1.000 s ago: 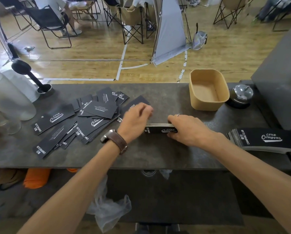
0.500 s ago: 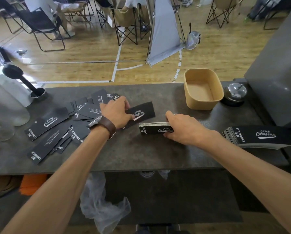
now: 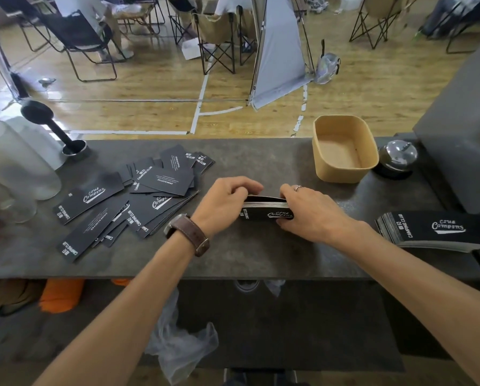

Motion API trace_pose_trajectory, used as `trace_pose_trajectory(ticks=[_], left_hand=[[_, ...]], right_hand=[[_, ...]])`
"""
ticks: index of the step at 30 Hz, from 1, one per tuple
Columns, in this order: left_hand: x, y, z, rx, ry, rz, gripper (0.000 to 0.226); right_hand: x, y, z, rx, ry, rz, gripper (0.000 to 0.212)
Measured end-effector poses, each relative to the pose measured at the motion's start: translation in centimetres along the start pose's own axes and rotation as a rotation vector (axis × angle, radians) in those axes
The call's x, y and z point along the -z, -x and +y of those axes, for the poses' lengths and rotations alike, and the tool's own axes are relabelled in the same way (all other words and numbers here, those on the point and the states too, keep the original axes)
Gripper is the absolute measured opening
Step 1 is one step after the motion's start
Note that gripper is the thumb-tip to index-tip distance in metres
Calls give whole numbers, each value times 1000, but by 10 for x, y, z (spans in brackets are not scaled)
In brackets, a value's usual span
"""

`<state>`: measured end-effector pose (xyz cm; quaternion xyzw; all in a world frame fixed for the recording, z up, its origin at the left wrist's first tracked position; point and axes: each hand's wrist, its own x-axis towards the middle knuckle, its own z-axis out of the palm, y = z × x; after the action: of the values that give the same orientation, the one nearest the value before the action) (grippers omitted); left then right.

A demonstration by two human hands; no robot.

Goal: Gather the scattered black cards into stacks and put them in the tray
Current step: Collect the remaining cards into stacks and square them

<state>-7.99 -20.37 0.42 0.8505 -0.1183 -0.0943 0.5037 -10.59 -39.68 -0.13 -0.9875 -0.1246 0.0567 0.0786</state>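
Observation:
A small stack of black cards (image 3: 263, 211) with white "Crua Campers" print stands on its long edge, tilted, in the middle of the dark counter (image 3: 261, 254). My right hand (image 3: 311, 213) grips its right end, and my left hand (image 3: 224, 204), a brown watch on the wrist, holds its left end with curled fingers. Several loose black cards (image 3: 138, 196) lie scattered and overlapping on the counter to the left. The tan tray (image 3: 344, 174) sits at the back right with nothing in it.
A thick stack of the same cards (image 3: 434, 229) lies at the right edge. A chrome bell (image 3: 397, 158) and a grey box (image 3: 461, 135) stand beside the tray. Frosted glass jars (image 3: 15, 165) and a black stand (image 3: 52, 126) occupy the left.
My left hand went to the scattered pile, took a card and came back to the stack's left end. My right hand kept hold of the stack throughout.

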Motion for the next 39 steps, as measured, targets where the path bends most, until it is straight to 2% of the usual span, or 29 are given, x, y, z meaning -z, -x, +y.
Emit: trace_pose_trajectory(ticks=[4, 8, 10, 17, 19, 21, 23, 26, 27, 29, 34, 39], left_hand=[[-7, 0, -2, 31, 140, 124, 36], [-7, -2, -7, 137, 417, 209, 29], [-16, 0, -7, 173, 530, 195, 35], [-24, 1, -3, 177, 645, 74, 66], [-26, -1, -2, 182, 633, 67, 67], [-27, -1, -4, 192, 638, 67, 56], [-24, 1, -11, 56, 425, 120, 39], [-16, 7, -27, -339, -349, 203, 30], [-16, 10, -31, -418, -578, 193, 30], [-18, 15, -36, -482, -836, 130, 26], [-14, 14, -35, -514, -999, 119, 18], [-14, 15, -30, -474, -1003, 57, 15]], right_hand=[[1, 0, 0, 6, 28, -30, 30], [3, -2, -1, 6, 30, -48, 30], [2, -3, -4, 9, 51, -47, 31], [5, -8, -4, 23, 70, -86, 33], [4, -8, -6, 36, 86, -88, 31], [4, -7, -5, 33, 82, -88, 28], [5, -7, -4, 27, 67, -95, 27], [6, -9, -3, 23, 55, -109, 28], [5, -9, -3, 23, 52, -111, 27], [5, -10, -3, 20, 46, -113, 27], [8, -10, -3, 14, 30, -126, 26], [6, -10, -1, 23, 45, -121, 27]])
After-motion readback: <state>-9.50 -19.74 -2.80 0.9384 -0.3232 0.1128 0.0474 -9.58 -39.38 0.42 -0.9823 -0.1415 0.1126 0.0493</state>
